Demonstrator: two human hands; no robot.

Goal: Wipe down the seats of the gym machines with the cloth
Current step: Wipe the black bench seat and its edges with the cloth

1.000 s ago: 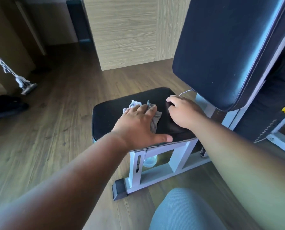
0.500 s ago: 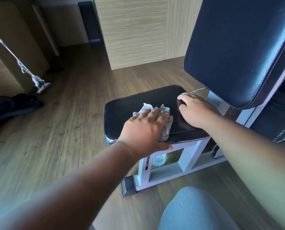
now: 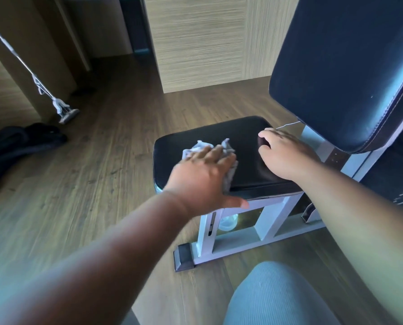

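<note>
Two hands: both rest on the black seat (image 3: 247, 134) of a gym machine.
Left hand (image 3: 205, 174): palm down, fingers spread flat, pressing the cloth (image 3: 227, 146) onto the seat; thumb points off the near edge.
Cloth: pale grey and crumpled, mid-seat, with its corners showing past the fingertips.
Right hand (image 3: 282, 153): lies apart from the cloth on the seat's right end, fingers loosely curled down on the padding, gripping nothing.
Seat: sits on a white metal frame (image 3: 268, 221) with a dark foot cap at the near corner.
Backrest (image 3: 341, 66): dark padded panel rising just right of the seat.
Floor (image 3: 97, 160): brown wood planks.
Mop (image 3: 62, 109): leans far left, head on the floor, well apart from the machine.
Knee (image 3: 273, 294): in grey ribbed fabric, bottom foreground.
</note>
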